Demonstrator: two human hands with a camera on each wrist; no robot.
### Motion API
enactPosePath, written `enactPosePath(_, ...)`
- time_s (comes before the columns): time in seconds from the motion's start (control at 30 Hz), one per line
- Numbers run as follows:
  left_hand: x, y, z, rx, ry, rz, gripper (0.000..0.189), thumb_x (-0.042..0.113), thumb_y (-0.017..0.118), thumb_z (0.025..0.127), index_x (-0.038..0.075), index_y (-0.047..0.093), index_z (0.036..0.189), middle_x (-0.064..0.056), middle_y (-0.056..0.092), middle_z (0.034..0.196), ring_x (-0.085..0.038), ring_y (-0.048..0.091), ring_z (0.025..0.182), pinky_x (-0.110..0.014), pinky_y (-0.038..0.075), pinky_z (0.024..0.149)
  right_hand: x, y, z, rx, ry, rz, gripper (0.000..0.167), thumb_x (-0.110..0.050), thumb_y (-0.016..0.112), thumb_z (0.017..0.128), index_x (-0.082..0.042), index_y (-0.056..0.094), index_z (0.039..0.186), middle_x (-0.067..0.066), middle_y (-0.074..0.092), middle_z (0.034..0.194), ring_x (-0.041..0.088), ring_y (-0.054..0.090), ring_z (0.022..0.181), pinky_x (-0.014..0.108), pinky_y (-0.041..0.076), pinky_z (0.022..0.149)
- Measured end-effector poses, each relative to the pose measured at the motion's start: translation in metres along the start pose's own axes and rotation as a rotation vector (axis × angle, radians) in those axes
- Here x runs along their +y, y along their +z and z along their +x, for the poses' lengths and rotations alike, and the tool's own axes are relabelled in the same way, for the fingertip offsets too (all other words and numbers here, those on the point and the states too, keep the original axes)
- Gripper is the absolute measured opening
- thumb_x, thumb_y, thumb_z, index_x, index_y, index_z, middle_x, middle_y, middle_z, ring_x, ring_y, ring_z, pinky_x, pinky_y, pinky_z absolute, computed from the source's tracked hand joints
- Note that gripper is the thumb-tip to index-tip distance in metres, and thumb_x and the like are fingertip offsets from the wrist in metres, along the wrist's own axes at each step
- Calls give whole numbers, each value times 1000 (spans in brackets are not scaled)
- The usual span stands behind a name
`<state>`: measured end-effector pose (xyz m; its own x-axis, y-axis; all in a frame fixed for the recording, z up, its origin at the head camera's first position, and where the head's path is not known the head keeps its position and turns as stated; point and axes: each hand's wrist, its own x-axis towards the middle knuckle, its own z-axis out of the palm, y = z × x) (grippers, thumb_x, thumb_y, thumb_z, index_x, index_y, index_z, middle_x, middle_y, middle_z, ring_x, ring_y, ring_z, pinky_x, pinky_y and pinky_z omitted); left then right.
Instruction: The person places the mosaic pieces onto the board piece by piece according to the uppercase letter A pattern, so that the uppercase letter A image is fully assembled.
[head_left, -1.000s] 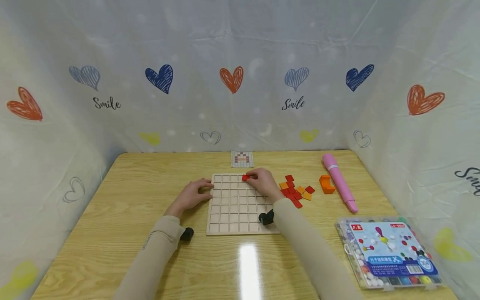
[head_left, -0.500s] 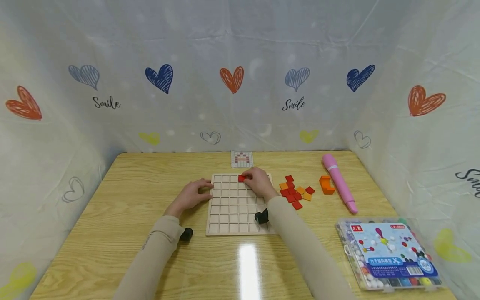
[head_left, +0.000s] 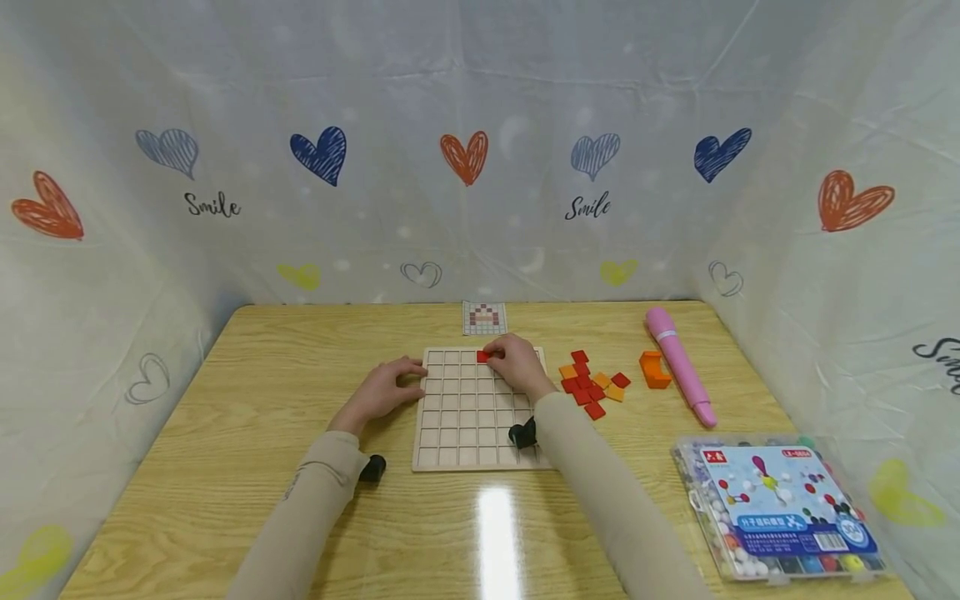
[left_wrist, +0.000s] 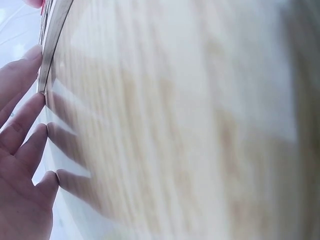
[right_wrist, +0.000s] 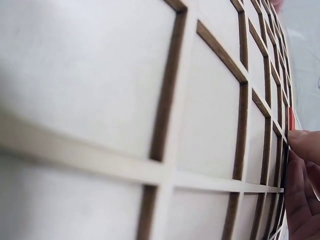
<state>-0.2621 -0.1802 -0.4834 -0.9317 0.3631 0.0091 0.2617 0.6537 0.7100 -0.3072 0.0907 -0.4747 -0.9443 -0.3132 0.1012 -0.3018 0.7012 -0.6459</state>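
Note:
A pale wooden grid board (head_left: 450, 417) lies on the table. My right hand (head_left: 517, 365) pinches a small red square tile (head_left: 482, 357) between thumb and fingertips at a cell of the board's far row. Whether the tile lies fully down in that cell, I cannot tell. The right wrist view shows the tile (right_wrist: 291, 119) as a thin red edge at the fingertips. My left hand (head_left: 386, 389) rests beside the board's left edge, fingers extended. In the left wrist view, fingertips of that hand (left_wrist: 22, 160) touch the table and the board's rim.
Right of the board lie several loose red and orange tiles (head_left: 581, 385). Beyond them are an orange bracket-like piece (head_left: 655, 372) and a pink stick (head_left: 684, 371). A molecular model box (head_left: 787, 508) stands near right. A printed pattern card (head_left: 484, 318) lies behind the board.
My right hand has moved slightly left with the red tile, along the far row, then stayed still over the last half second. My left hand has stayed put.

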Motion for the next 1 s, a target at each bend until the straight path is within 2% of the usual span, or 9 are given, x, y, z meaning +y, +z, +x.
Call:
enactPosePath(0.2,2,0,0,-4,7,8,37,17,70,91,5,64,126,-15,49,145,-37,28,143,-57,14,118,1,0,-2,13,30,23,25,-6,66,92,-2,70,116,13,65,117,28,60,107,41,50,95)
enactPosePath(0.43,2,0,-1,-1,0,5,38,17,70,91,4,64,126,-16,48,145,-38,28,143,-58,12,118,4,-7,-20,94,161,194,31,-12,62,95,-3,65,124,12,64,119,26,62,105,40,54,92)
enactPosePath(0.67,2,-1,-1,5,-19,-20,37,16,71,91,5,65,125,-14,49,145,-37,27,144,-56,16,118,16,-28,-58,115,252,287,38,-21,65,95,-8,62,130,10,60,125,25,59,110,41,53,91)
enactPosePath(1.0,2,0,-1,7,-20,-24,37,16,70,91,4,65,126,-15,49,145,-36,27,144,-56,14,119,40,-49,-127,247,331,210,37,-21,66,94,-4,64,127,13,66,112,26,61,102,42,53,89)
